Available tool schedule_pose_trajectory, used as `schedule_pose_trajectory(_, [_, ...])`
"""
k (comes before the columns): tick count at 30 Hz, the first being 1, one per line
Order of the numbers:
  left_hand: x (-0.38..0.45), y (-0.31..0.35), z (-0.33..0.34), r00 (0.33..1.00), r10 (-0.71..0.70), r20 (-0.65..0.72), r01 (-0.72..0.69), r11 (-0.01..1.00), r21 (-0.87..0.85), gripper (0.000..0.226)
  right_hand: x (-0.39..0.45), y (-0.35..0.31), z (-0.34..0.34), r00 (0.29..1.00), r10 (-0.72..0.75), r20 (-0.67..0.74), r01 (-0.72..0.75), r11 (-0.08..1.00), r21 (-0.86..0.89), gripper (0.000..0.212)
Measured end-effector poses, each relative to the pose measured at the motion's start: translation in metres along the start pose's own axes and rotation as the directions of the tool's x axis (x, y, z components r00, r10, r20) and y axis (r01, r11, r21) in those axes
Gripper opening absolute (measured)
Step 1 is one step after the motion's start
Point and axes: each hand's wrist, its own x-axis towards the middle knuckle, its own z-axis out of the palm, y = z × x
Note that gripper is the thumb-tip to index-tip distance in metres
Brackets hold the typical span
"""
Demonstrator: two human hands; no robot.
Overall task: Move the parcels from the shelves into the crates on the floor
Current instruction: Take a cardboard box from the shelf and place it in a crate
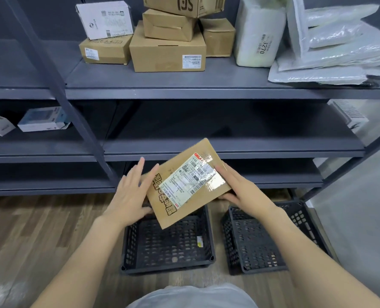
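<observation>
A flat brown cardboard parcel (188, 183) with a white shipping label hangs tilted in the air above the left black crate (169, 261). My right hand (244, 190) grips its right edge, thumb on top and fingers underneath. My left hand (131, 192) lies against its left edge with fingers straight and spread. A second black crate (271, 261) stands on the floor to the right. Both crates look empty apart from a small sticker in the left one.
The upper shelf (184, 85) carries several brown boxes (168, 53), a white box (105, 20), a white sack (259, 34) and grey mailer bags (331, 54). Small white boxes (43, 120) sit on the left middle shelf. A slanted shelf post (66, 101) crosses at left. The floor is wood.
</observation>
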Motion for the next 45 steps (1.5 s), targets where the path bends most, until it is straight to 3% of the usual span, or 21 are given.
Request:
schedule_pose_trajectory(5, [0.014,-0.012,-0.015,0.981,0.140,0.132,-0.138,0.990,-0.026,0.115,0.012,-0.008,-0.010,0.998,-0.040,0.040,0.040,0.999,-0.004,0.088])
schedule_pose_trajectory(12, [0.009,0.008,-0.009,0.959,0.257,-0.118,-0.254,0.966,0.037,0.109,0.004,-0.012,-0.002,0.981,0.172,-0.092,-0.163,0.982,0.096,0.086])
schedule_pose_trajectory(16, [0.002,0.031,0.001,0.963,0.131,-0.236,-0.131,0.991,0.012,0.111,-0.002,-0.028,0.013,0.943,0.262,-0.205,-0.210,0.948,0.240,0.087])
schedule_pose_trajectory(24, [-0.013,0.061,0.016,0.915,-0.178,-0.361,0.129,0.979,-0.155,0.112,-0.013,-0.065,0.040,0.979,0.203,0.001,-0.189,0.910,0.370,0.105])
schedule_pose_trajectory(27, [-0.017,0.066,0.013,0.909,-0.184,-0.373,0.122,0.975,-0.185,0.109,-0.011,-0.068,0.044,0.970,0.243,-0.017,-0.220,0.905,0.364,0.113])
schedule_pose_trajectory(32, [-0.022,0.079,0.011,0.891,-0.145,-0.430,0.045,0.971,-0.233,0.104,-0.002,-0.070,0.043,0.924,0.337,-0.180,-0.258,0.897,0.358,0.112])
schedule_pose_trajectory(40, [-0.025,0.092,0.010,0.822,-0.217,-0.527,0.072,0.957,-0.282,0.111,-0.001,-0.072,0.043,0.936,0.204,-0.287,-0.141,0.964,0.226,0.119])
schedule_pose_trajectory(45, [-0.026,0.091,0.014,0.822,-0.213,-0.528,0.091,0.965,-0.247,0.112,-0.002,-0.070,0.044,0.942,0.179,-0.284,-0.118,0.969,0.219,0.117])
